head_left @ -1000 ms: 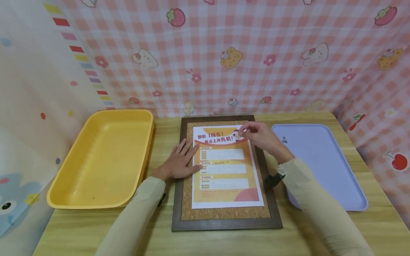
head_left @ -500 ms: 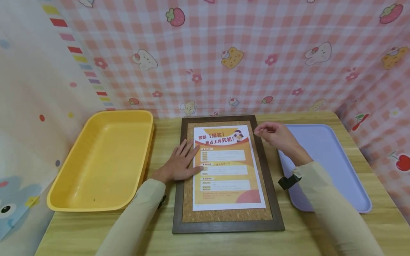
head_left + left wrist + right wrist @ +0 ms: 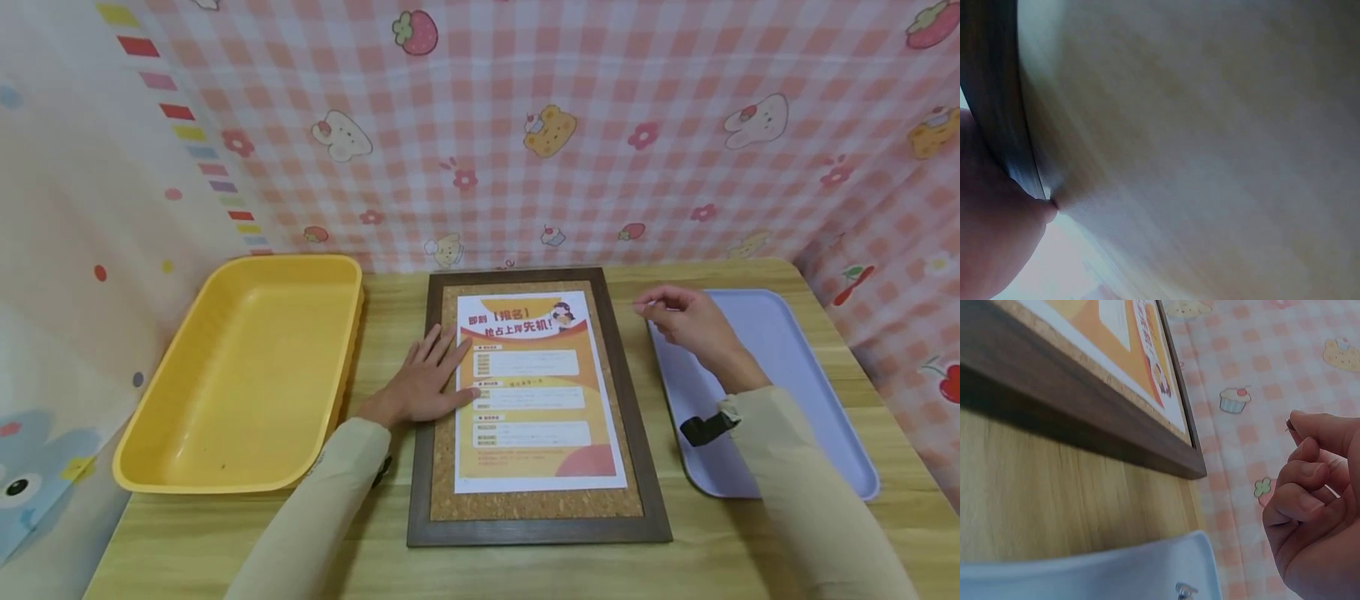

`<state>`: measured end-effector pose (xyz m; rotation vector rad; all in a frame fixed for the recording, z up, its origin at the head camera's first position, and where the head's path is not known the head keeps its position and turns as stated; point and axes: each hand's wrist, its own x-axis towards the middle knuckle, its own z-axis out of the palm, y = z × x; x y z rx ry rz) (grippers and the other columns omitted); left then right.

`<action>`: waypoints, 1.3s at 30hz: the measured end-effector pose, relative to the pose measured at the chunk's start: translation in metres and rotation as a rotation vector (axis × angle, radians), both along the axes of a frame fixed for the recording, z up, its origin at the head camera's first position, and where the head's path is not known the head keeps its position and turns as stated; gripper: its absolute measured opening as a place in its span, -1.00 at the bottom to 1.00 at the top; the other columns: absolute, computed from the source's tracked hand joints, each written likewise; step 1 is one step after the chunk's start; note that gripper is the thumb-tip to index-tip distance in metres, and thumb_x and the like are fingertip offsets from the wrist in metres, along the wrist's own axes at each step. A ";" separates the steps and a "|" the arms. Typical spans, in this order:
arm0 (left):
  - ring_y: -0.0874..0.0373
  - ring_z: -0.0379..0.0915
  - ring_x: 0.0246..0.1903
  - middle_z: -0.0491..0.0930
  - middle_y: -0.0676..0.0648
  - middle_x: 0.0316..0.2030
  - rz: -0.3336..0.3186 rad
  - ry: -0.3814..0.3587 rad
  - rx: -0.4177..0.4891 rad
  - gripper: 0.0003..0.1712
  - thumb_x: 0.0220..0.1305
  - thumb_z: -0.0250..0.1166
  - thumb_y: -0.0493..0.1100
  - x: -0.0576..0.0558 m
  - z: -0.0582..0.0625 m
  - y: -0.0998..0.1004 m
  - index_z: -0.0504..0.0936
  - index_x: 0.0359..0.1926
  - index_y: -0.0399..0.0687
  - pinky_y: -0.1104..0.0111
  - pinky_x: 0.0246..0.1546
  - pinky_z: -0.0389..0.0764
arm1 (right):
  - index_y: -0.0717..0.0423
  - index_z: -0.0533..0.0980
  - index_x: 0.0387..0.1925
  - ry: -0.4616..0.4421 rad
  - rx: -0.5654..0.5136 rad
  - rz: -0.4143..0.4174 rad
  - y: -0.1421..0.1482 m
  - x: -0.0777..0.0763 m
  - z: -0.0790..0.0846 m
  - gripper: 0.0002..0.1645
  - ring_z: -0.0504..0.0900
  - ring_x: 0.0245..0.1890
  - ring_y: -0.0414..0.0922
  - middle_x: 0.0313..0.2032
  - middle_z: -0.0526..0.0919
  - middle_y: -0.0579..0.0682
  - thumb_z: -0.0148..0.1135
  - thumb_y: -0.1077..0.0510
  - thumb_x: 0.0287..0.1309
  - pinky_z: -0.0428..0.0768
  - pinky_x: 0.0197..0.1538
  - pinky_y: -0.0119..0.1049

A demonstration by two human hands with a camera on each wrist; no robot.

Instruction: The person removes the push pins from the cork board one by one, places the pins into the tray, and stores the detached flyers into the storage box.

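Observation:
My left hand (image 3: 420, 383) lies with spread fingers on the left edge of a printed flyer (image 3: 532, 375) and the board's frame. Under the flyer is a cork board (image 3: 540, 507) with a dark wooden frame. Beyond the board's right side, my right hand (image 3: 693, 329) hovers near the left rim of a lavender tray (image 3: 772, 400). Its thumb and index finger pinch a tiny pushpin (image 3: 1290, 425), mostly covered, with a thin point showing in the right wrist view. Another pushpin (image 3: 1185, 590), clear and silvery, lies in the tray.
A deep yellow tray (image 3: 247, 375) stands left of the board on the wooden table (image 3: 375, 567). Behind the table hangs a pink checked cloth (image 3: 495, 125), with a pale printed cloth (image 3: 60, 208) along the left.
My right hand has moved right from the flyer's upper right corner, past the frame, to the lavender tray's left rim. The left hand has stayed in place.

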<state>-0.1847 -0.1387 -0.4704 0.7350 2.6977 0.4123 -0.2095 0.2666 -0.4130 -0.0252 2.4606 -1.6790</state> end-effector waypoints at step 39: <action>-0.09 -0.65 0.54 -0.42 -0.12 0.58 0.005 -0.004 0.000 -0.02 0.42 -0.04 0.38 0.001 0.002 0.001 -0.23 0.60 0.08 -0.13 0.47 -0.33 | 0.15 0.63 -0.08 -0.045 0.070 -0.187 0.067 -0.001 -0.034 -0.71 0.35 -0.60 -0.30 -0.60 0.53 -0.27 0.20 0.02 0.37 0.32 -0.54 -0.35</action>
